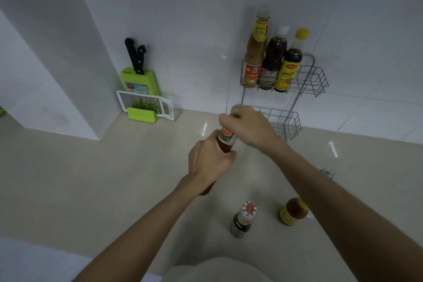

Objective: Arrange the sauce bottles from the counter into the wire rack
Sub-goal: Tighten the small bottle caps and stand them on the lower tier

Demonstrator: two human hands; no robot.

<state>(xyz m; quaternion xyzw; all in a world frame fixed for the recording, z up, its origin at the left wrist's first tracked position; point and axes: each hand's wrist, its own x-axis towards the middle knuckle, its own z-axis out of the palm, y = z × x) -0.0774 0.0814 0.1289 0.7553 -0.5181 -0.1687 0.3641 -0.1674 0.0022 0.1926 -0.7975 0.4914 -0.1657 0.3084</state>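
I hold a red sauce bottle (226, 141) above the beige counter, tilted toward the wall. My left hand (209, 160) grips its body and my right hand (248, 129) covers its cap end. A two-tier wire rack (317, 80) hangs on the tiled wall ahead. Three bottles stand in its upper tier: a tan sauce bottle (255, 52), a dark bottle with a white cap (273, 59) and a dark bottle with a yellow cap (289, 64). The lower tier (290, 125) holds nothing visible. On the counter near me stand a dark bottle with a red-and-white cap (242, 221) and an orange sauce bottle (293, 212).
A green knife block with two black-handled knives (139, 75) leans in the wall corner at left, with a white grater (146, 105) in front of it. A white tiled column juts out at far left. The counter (114, 178) spreads wide in front.
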